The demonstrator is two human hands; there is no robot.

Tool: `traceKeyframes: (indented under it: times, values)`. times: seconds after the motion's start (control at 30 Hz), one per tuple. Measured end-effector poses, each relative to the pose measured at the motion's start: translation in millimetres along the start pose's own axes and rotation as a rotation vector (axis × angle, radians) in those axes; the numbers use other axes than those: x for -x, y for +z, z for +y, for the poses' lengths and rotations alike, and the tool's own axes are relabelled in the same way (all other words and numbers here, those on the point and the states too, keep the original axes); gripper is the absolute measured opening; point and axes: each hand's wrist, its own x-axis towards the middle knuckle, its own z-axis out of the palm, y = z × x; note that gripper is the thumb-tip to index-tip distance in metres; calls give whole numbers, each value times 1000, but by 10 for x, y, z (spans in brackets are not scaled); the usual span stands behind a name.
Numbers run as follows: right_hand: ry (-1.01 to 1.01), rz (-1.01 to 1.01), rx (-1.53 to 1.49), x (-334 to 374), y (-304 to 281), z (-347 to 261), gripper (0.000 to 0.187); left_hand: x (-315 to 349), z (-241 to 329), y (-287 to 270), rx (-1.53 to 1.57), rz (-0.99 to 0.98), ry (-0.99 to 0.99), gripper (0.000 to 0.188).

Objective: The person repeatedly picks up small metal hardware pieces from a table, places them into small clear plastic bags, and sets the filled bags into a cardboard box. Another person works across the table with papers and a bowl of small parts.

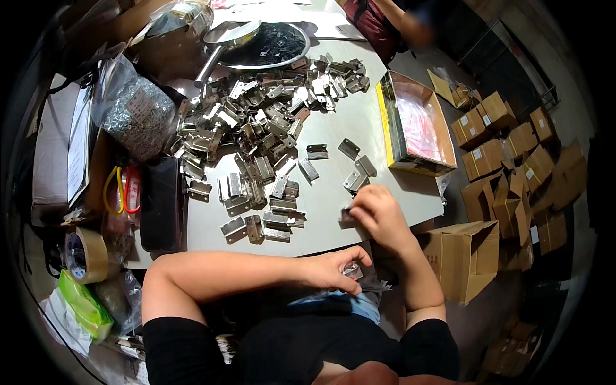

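In my left hand (332, 268), near my body at the table's front edge, is a crumpled clear plastic bag (371, 284) with a shiny metal piece showing between thumb and fingers. The fingers of my right hand (380, 215) pinch a small metal bracket (347, 219) over the front edge of the table (308, 237); that bracket is slightly blurred. Just beyond the right hand lie a few loose brackets (355, 181). Farther left spreads a large heap of similar bent metal brackets (256, 122), with several set close together at its near end.
An open yellow-and-black box (443, 168) of pink-white plastic bags stands on the right. A steel basin (307, 48) of dark parts sits at the back, a scoop (215, 61) across its rim. Left are a bag of small metal parts (138, 115) and a dark case (160, 205). Cartons (482, 160) crowd the floor.
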Motion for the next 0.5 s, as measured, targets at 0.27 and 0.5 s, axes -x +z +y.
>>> traceKeyframes:
  times: [0.27,0.5]
  values:
    - [327,248,-65,-773,11,364,15,-12,16,-14,116,10,-59,51]
    - [241,226,251,-916,259,590,18,-4,43,-29,157,36,-63,53]
